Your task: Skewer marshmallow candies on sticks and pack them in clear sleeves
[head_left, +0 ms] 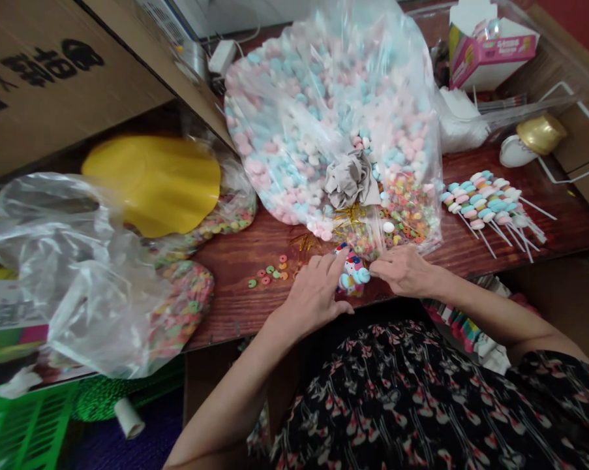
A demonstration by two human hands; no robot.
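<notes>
Between my hands, at the table's front edge, is a small printed candy bag (351, 264) with light blue candies at its lower end. My left hand (314, 292) is around the bag's left side, fingers along it and thumb below. From the other side, my right hand (406, 269) pinches the bag's right edge; its fingertips are partly hidden. Loose ring candies (271, 271) lie to the left of my left hand. Gold twist ties (351, 217) are just beyond the bag, below a crumpled grey paper (351, 179).
A big clear bag of pastel candies (294, 124) fills the table's back. Candy skewers (490, 202) are piled at right, near a gold-and-white cup (539, 136). At left are a yellow sheet (152, 183), clear bags of ring candies (184, 303) and a cardboard box (69, 78).
</notes>
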